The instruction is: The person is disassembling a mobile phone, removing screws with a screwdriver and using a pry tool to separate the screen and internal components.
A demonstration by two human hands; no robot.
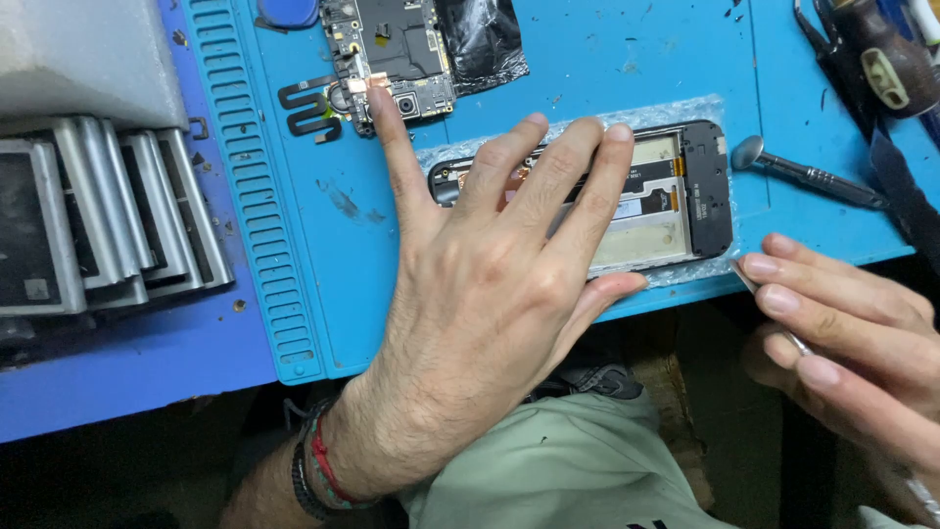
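At the far left we see a row of grey flat phone batteries [98, 220] standing in a rack beside the ribbed edge of the blue rubber work mat [284, 255] that covers the table. Above the mat's middle lies a loose dark circuit board with a small camera module [397, 59].

Our left hand [480, 294] lies flat and spread, fingers [558, 176] wide open and gripping nothing, pressing down on the black opened phone frame with a pale inner plate [666, 191]. The frame lies lengthwise on the mat near its front edge, on a strip of clear film, its left part hidden under the palm. What shows is a cream-coloured plate crossed by a dark flex strip, with a black end block on the right.

To do this well, we judge that steady, even pressure from the flat hand matters, so the frame does not slide while the tool works at its edge.

A slim metal spudger with a rounded spoon tip [803, 174] lies just right of the frame. Our right hand [842, 333] pinches a thin metal tool [759, 294], fingers closed on it, its tip near the frame's lower right corner.
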